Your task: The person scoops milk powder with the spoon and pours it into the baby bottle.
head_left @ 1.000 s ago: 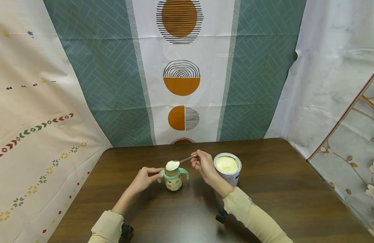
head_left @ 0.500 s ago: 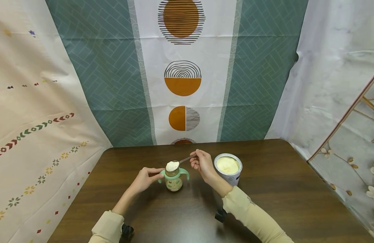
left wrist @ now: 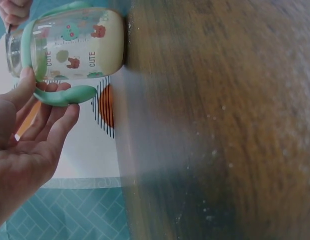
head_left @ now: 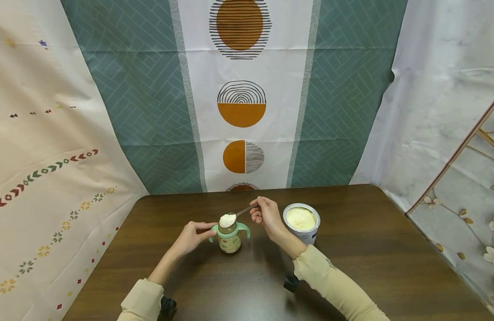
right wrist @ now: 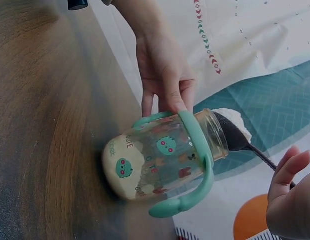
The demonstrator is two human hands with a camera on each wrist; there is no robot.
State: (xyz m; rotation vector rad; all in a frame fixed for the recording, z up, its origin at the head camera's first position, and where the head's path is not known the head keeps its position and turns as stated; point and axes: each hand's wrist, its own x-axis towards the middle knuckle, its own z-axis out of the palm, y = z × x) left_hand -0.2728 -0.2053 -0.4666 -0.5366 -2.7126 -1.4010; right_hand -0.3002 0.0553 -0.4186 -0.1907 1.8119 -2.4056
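Left hand (head_left: 194,236) and right hand (head_left: 269,217) at a transparent small bottle with mint-green collar and two handles (head_left: 229,243)

The dark brown wooden table (head_left: 230,290) has its far edge across the middle of the frame, against a teal and white cloth (head_left: 247,133). The bottle stands upright in the lower centre, apart from this edge. On its right, beyond the right hand, is a white round can, open at the top, with pale-yellow content (head_left: 307,237); the right forearm passes just beside it. From the can the wood extends rightwards; before the bottle it lies between both forearms.

The left thumb and fingers pinch the left handle (left wrist: 74,95), so the bottle's body is just beside the fingertips. The right fingers pinch the stem of a thin metal spoon (head_left: 246,210). Its bowl, heaped with white powder (head_left: 227,220), is at the bottle's mouth; whether it touches the rim, I cannot tell.
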